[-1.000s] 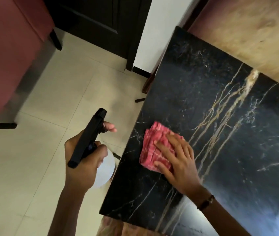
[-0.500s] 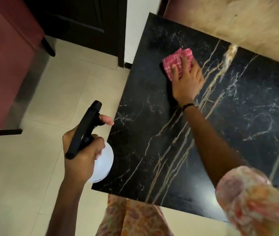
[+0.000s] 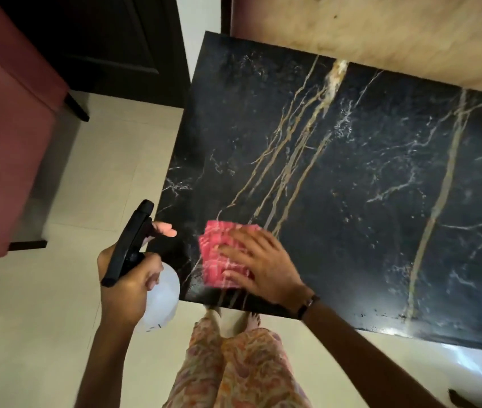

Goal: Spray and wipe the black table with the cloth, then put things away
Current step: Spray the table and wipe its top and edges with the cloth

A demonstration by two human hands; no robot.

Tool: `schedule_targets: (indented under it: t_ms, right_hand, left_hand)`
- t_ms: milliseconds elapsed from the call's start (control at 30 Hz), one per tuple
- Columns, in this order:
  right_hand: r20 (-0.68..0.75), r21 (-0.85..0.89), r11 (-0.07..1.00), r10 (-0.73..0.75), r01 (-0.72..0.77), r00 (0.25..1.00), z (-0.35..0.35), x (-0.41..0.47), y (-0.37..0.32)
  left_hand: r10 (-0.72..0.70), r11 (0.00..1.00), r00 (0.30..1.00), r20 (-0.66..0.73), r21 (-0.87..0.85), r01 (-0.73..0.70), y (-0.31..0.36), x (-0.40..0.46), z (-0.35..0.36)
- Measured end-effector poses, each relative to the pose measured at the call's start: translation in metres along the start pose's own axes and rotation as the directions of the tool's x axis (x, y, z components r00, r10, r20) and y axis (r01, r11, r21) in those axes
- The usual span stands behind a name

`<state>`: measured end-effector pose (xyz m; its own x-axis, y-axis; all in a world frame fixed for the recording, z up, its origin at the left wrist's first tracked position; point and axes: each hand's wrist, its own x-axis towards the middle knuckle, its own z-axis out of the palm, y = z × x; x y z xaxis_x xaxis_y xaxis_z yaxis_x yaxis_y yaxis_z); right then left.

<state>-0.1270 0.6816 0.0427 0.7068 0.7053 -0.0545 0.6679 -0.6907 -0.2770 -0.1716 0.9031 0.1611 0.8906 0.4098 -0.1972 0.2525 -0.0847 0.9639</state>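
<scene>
A black marble-patterned counter (image 3: 351, 178) with gold veins carries a folded pink cloth (image 3: 219, 254) near its front-left corner, pressed flat under the open right hand (image 3: 260, 266). The left hand (image 3: 128, 284) keeps a clenched grip on a translucent spray bottle with a black trigger head (image 3: 129, 245), just off the counter's edge.

I see dim indoor light, glare on the table (image 3: 381, 178) near edge, motion-blurred right hand (image 3: 260, 260), wide-angle bending at edges

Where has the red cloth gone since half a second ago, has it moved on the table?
Yes. The red cloth, under the right hand, has slid from the far side of the black marble table back to its near left corner.
</scene>
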Motion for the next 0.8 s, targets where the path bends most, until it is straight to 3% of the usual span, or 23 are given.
schedule_targets:
  t_ms: [100,167,267,400,467,533,733,800]
  right_hand:
    - [-0.113,-0.015,0.969,0.242,-0.245,0.964,-0.019,-0.007,0.062]
    - [-0.186,0.015,0.892,0.447,-0.452,0.875,-0.032,-0.019,0.100]
    - [-0.262,0.099,0.716,0.689,-0.691,0.676,-0.038,-0.055,0.137]
    - [-0.307,0.243,0.420,0.888,-0.874,0.342,-0.025,-0.119,0.129]
    - [-0.316,0.270,0.347,0.913,-0.898,0.258,-0.014,-0.142,0.106]
    - [-0.328,0.267,0.367,0.904,-0.891,0.274,-0.002,-0.154,0.074]
    - [-0.275,0.219,0.661,0.748,-0.718,0.605,0.010,-0.127,0.015]
    - [-0.256,0.198,0.700,0.713,-0.686,0.653,0.002,-0.099,0.024]
  left_hand:
    - [0.007,1.000,1.000,0.010,0.008,-0.007,-0.001,-0.015,0.012]
    - [0.024,1.000,0.999,0.030,-0.004,-0.023,0.001,-0.024,0.022]
    - [0.036,0.999,0.996,0.076,0.005,-0.037,0.003,-0.031,0.036]
    - [0.055,0.998,0.992,0.110,-0.024,-0.053,0.002,-0.036,0.052]
    - [0.056,0.998,0.994,0.090,-0.029,-0.054,0.003,-0.038,0.059]
    - [0.054,0.998,0.996,0.074,-0.036,-0.052,0.005,-0.038,0.066]
    - [0.037,0.999,0.996,0.078,-0.043,-0.034,0.008,-0.040,0.076]
    - [0.055,0.998,0.994,0.096,-0.049,-0.050,0.008,-0.039,0.074]
